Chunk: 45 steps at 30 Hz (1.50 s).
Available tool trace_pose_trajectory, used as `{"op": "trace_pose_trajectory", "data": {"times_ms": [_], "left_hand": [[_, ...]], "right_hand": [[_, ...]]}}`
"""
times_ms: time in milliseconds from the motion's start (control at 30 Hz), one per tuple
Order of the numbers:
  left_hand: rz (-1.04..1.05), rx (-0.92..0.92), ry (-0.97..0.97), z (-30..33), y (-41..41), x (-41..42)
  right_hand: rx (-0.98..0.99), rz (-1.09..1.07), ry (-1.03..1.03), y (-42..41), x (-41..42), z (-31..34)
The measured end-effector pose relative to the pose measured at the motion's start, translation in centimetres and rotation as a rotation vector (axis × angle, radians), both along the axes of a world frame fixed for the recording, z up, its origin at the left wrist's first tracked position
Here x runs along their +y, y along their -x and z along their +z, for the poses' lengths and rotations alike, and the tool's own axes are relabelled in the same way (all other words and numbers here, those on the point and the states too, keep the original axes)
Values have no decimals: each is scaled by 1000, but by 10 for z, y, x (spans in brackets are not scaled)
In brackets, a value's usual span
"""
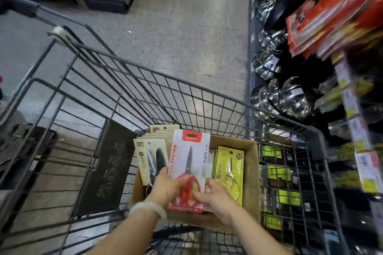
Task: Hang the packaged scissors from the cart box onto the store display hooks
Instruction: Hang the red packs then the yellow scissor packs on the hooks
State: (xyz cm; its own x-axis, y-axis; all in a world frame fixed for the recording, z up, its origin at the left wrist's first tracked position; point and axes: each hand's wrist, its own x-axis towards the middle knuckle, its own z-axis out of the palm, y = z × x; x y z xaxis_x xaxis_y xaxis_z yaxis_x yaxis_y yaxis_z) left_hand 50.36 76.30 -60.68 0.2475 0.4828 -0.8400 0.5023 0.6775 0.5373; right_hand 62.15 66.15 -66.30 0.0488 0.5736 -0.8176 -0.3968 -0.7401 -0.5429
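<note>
Both hands are down in the cardboard box (251, 172) that sits in the near right corner of the wire cart (87, 93). The left hand (165, 187) and the right hand (217, 201) have hold of the same red scissors pack (189, 163), a white card with a red top tab and red-handled scissors on it. It stands roughly upright, lifted a bit above the other packs, and its lower end sits right between the two hands. Left fingers (180, 180) are curled over its left edge near the handles, and the right fingers (199, 195) pinch it at the lower right, thumb lying across the front. Just left of it in the box is a stack of beige scissors packs (151, 157), partly behind the left hand; just right is a yellow scissors pack (230, 172) lying flat, partly hidden by the right hand. A dark flat board (105, 167) leans in the cart left of the box. On the far right the shelf (350, 105) holds shiny steel bowls (290, 97) and blurry red packs (331, 10) hanging higher up. There's a pale bracelet (148, 207) on the left wrist.
</note>
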Motion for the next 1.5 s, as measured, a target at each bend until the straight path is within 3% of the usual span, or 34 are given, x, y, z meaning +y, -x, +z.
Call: {"op": "trace_pose_trajectory", "data": {"times_ms": [100, 200, 333, 567, 667, 800, 900, 1067, 1300, 1500], "left_hand": [[101, 16, -30, 0, 12, 2], [138, 51, -20, -6, 37, 8], [132, 83, -60, -21, 57, 14], [159, 96, -61, -42, 56, 24], [147, 108, -56, -42, 54, 23], [135, 100, -46, -34, 53, 20], [104, 94, -72, -21, 54, 14], [31, 3, -112, 11, 54, 3], [-144, -197, -216, 77, 40, -36], [-373, -354, -232, 132, 41, -120]], "right_hand": [[9, 1, -26, 6, 5, -3], [-324, 63, 113, 1, 11, -34], [-791, 310, 221, -3, 23, -79], [-1046, 764, 426, 4, 53, -105], [-1043, 635, 507, 2, 55, -99], [-820, 247, 488, 2, 46, -82], [-747, 163, 469, -2, 25, -65], [-569, -225, 234, -2, -7, -13], [-661, -496, -140, 27, -78, 97], [-731, -804, -107, 74, -188, 140]]}}
